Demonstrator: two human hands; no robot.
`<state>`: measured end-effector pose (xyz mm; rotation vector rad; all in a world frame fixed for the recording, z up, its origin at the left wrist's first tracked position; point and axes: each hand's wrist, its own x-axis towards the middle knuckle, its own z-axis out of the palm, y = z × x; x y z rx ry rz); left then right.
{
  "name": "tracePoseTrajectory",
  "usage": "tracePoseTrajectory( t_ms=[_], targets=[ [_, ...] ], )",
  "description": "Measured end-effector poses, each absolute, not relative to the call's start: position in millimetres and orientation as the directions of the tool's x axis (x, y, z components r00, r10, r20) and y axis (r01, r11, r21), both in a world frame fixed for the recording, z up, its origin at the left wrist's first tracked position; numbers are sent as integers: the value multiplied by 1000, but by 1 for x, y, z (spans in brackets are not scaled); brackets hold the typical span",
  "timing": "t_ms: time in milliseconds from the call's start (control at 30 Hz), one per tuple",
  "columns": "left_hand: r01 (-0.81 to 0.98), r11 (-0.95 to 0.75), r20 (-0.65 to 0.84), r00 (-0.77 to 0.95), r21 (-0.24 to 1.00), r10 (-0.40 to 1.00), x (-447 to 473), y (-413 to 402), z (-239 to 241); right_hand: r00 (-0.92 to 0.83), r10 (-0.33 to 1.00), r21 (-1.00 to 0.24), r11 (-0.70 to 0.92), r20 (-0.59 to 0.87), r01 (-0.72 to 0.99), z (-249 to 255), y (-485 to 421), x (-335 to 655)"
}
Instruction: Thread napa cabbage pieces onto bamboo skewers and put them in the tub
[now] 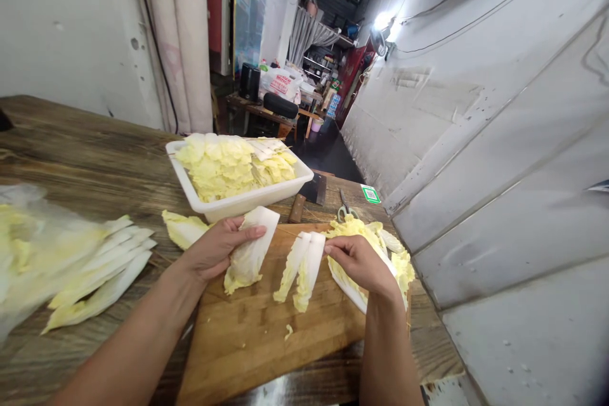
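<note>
My left hand [221,245] pinches a broad napa cabbage leaf [254,247], white at its top and yellow at its lower edge, above the cutting board [266,336]. Between thumb and fingers of my right hand [354,260] is the end of a thin skewer, with two narrow cabbage pieces [308,266] hanging from it. The skewer's other end points left toward the broad leaf; whether it touches the leaf I cannot tell. Just right of my right hand lies a pile of loose cabbage leaves [402,266], partly hidden by that hand.
A white tub [238,202] heaped with skewered cabbage stands behind the board. A cleaver [311,190] and scissors [346,208] lie to its right. More cabbage [102,266] with a plastic bag [28,266] is at left. A wall [476,171] borders the table's right side.
</note>
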<state>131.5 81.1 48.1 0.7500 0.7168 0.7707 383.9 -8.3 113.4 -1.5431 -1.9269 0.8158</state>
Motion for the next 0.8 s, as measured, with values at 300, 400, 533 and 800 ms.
tracePoseTrajectory(
  t_ms=[300,400,533,800],
  targets=[
    [-315,498,-284,533,808,797,132,82,45,-183,983,-714,144,23,685,108,-6,383],
    [-317,496,-282,530,809,800,134,82,46,-173,985,-708,142,28,692,106,-5,382],
    [-323,498,-284,528,805,801,136,80,49,-167,985,-709,144,37,691,103,-4,381],
    [-353,499,-283,513,791,811,138,78,51,-146,988,-708,143,56,691,95,3,378]
  ],
)
